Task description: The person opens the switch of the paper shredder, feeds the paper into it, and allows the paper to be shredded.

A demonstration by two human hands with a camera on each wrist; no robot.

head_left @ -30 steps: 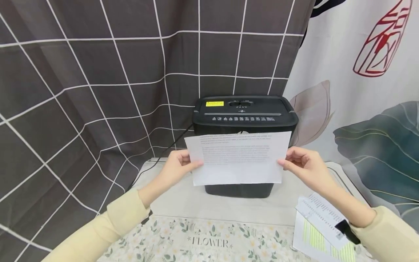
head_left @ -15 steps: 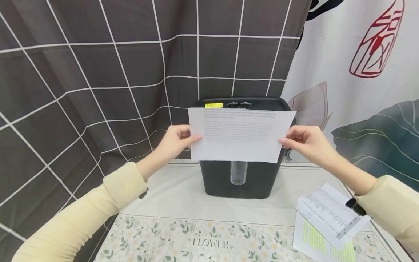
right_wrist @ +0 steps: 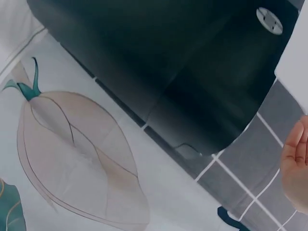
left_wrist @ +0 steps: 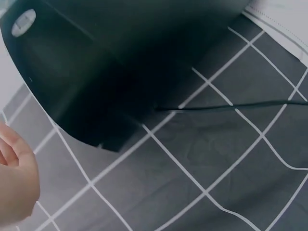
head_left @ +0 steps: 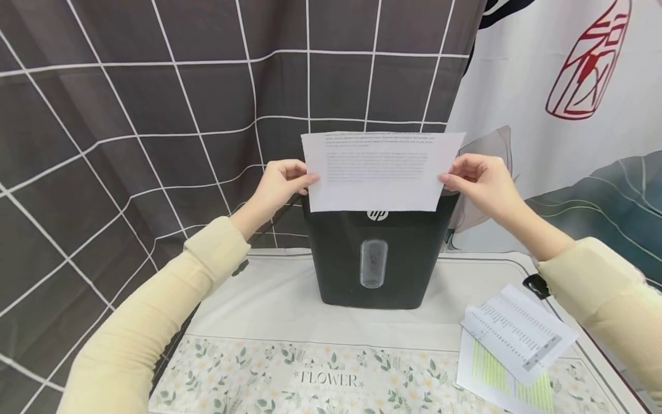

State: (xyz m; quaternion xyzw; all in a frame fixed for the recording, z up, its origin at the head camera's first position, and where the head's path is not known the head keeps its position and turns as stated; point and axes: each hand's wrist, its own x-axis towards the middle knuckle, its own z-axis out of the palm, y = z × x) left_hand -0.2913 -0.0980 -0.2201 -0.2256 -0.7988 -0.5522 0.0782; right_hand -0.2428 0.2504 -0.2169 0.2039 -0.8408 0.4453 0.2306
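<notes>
In the head view a printed sheet of paper (head_left: 374,172) is stretched between both hands. My left hand (head_left: 281,181) pinches its left edge between thumb and fingers, and my right hand (head_left: 478,178) pinches the right edge. Behind and below the sheet stands a black HP paper shredder (head_left: 341,264) with a clear window in its front. The paper hides the shredder's top in that view. Both wrist views show the shredder's dark body close up, with the left hand (left_wrist: 17,175) at the lower left of one and the right hand (right_wrist: 294,166) at the right of the other.
Several printed sheets (head_left: 517,333) lie overlapped on the table's right side, one with yellow-green bands. A floral mat (head_left: 248,374) covers the front of the table (head_left: 269,305). A grid-patterned curtain (head_left: 207,86) hangs behind, and a thin black cord (left_wrist: 240,107) runs from near the shredder.
Both hands have lifted the sheet upward and away, from in front of the shredder's body to over its top. The shredder's front and window have come into view; its top is now covered.
</notes>
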